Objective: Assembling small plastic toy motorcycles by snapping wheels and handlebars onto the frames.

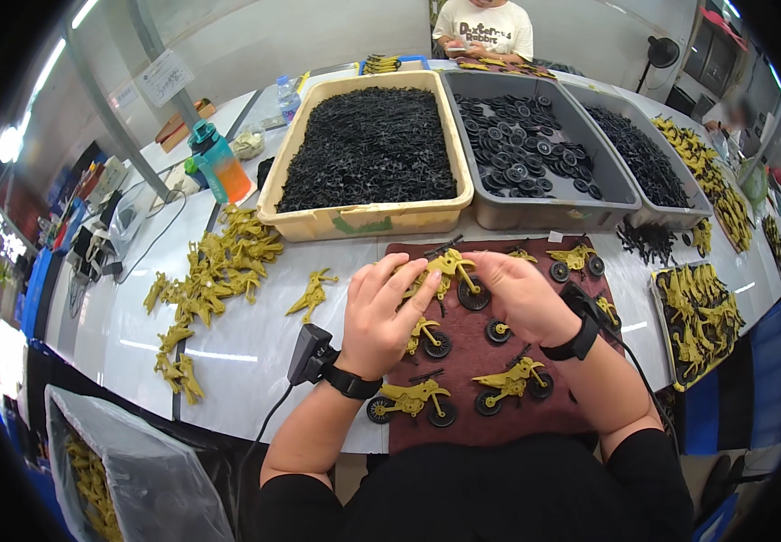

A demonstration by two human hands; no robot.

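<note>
Near edge of the table (246,352), where I sit: a clear plastic bag (151,479) hangs at the near left corner with olive pieces inside. A dark red mat (490,411) lies on the table's near edge in front of me. On it I see finished olive toy motorcycles with black wheels: one (411,400) nearest the edge under my left wrist, another (510,381) beside it to the right, a third (428,339) just beyond.

My left hand (381,312) and right hand (526,294) meet over the middle of the mat, both on one olive toy motorcycle (453,271). Left fingers (408,280) are curled and pinching its frame from the left; right fingers are bent over its right side near the black wheel. Exactly how the right fingertips close I cannot tell, as the back of the hand hides them. Both wrists carry black bands; a small black box with a cable sits by the left wrist.

Left of the mat: a loose heap of olive frame parts (219,271) spread toward the table's left edge.

Farther: a tan bin (368,217) of small black parts, a grey bin (544,212) of black wheels, a second grey bin (670,212) of black pieces. An orange and teal bottle (219,163) stands left of the tan bin. On the right edge, a tray of olive parts (699,312).

At the far edge, another person (485,32) in a pale shirt sits.
</note>
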